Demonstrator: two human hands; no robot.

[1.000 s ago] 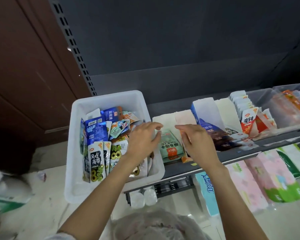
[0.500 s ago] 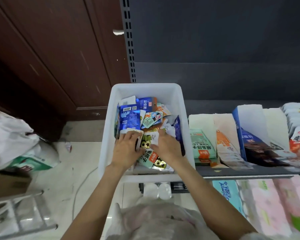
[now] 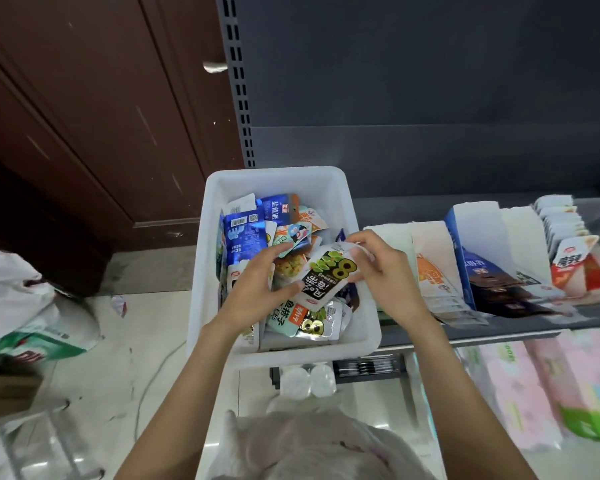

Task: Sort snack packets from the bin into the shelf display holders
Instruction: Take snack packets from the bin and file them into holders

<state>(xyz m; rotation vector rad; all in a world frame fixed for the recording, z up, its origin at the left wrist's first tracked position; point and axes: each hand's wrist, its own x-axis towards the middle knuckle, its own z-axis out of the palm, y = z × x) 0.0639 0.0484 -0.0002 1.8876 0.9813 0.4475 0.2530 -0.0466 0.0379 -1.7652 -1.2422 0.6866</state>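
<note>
While over the bin (image 3: 218, 271) | left hand (image 3: 257, 289), right hand (image 3: 385, 271) pinch seaweed packet (image 3: 326, 277)

Even, soft indoor light falls from above on the white bin (image 3: 340, 188), its plastic walls bright but not blown out — the dark shelf back panel (image 3: 430, 81) behind it stays dim and flat. Glare streaks the glossy floor tiles (image 3: 173, 386) below the bin. Straight lines bow toward the frame edges — the lower corners smear into blur.

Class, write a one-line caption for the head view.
Both hands lift a black-and-white seaweed packet from the white bin.
</note>
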